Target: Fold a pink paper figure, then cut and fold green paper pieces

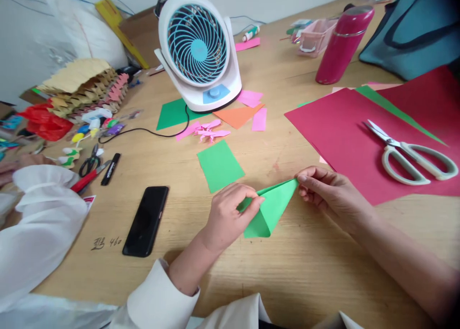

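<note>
A folded piece of green paper [275, 206] is held up between my two hands, just above the wooden table. My left hand [232, 211] pinches its left part between thumb and fingers. With thumb and fingertips, my right hand [325, 190] grips the pointed right corner. The lower part of the paper hangs down with a crease across it. Just beyond my left hand, a flat green paper square [220, 166] lies on the table. To the right of my right hand, white-handled scissors [406, 156] rest partly open on large red paper sheets [341, 142].
A white fan [197, 51] stands at the back, with pink folded paper pieces [212, 131] before it. A black phone [145, 221] lies left. The right side holds a magenta bottle [345, 43] and a blue bag [413, 31]. Another person's white sleeve [43, 233] is at far left.
</note>
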Demonstrator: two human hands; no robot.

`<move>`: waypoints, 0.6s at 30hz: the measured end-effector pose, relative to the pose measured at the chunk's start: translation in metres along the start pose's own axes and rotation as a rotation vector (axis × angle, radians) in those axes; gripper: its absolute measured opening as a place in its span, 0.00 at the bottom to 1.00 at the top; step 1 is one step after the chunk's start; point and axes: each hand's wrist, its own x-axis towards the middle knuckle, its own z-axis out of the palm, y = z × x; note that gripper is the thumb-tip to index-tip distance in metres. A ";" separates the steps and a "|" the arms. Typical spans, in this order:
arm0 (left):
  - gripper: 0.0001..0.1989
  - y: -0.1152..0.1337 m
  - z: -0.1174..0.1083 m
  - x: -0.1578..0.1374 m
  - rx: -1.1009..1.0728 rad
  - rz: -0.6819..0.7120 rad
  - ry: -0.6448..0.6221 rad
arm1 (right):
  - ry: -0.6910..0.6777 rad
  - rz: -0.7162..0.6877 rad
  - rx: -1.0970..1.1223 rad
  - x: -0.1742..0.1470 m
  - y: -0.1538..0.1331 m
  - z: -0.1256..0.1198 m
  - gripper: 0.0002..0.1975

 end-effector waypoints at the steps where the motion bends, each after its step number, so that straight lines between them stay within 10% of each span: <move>1: 0.05 -0.001 0.001 0.000 -0.019 -0.030 -0.008 | -0.003 -0.029 -0.046 0.001 0.001 -0.001 0.16; 10: 0.09 -0.009 0.003 -0.002 -0.040 -0.237 -0.152 | -0.143 -0.292 -0.750 -0.002 -0.003 -0.014 0.07; 18: 0.10 -0.014 0.008 -0.003 0.164 -0.120 -0.282 | -0.207 -0.371 -1.157 -0.005 -0.005 -0.014 0.04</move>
